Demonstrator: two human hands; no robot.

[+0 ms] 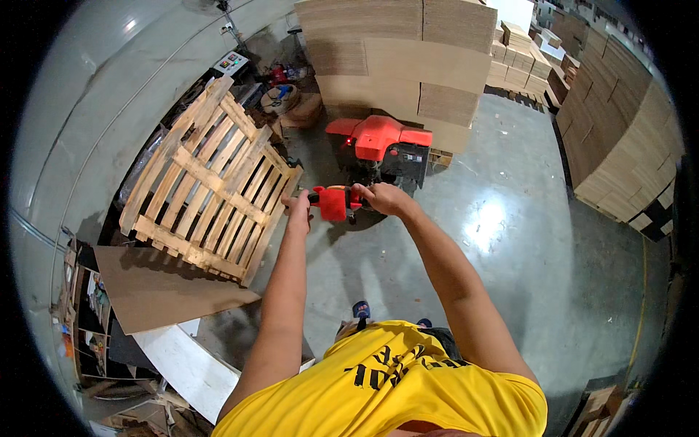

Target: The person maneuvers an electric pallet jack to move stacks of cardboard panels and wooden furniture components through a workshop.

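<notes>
Both of my arms reach forward to the red control handle (333,204) of an electric pallet truck (378,138). My left hand (297,209) is closed round the handle's left grip. On the right grip my right hand (384,199) is wrapped, its thumb lying toward the handle's middle. The truck's red and black body stands just beyond the handle, close against a tall stack of flat brown cardboard (400,65). Its forks are hidden from view. A corner of a wooden pallet (440,156) shows under the stack.
At left, a wooden pallet (211,189) leans by the wall, with a brown board (167,284) and a white panel (189,364) nearer me. A control box (231,63) stands behind it. Another tall cardboard stack (619,124) is at right. Grey concrete floor (502,269) lies between.
</notes>
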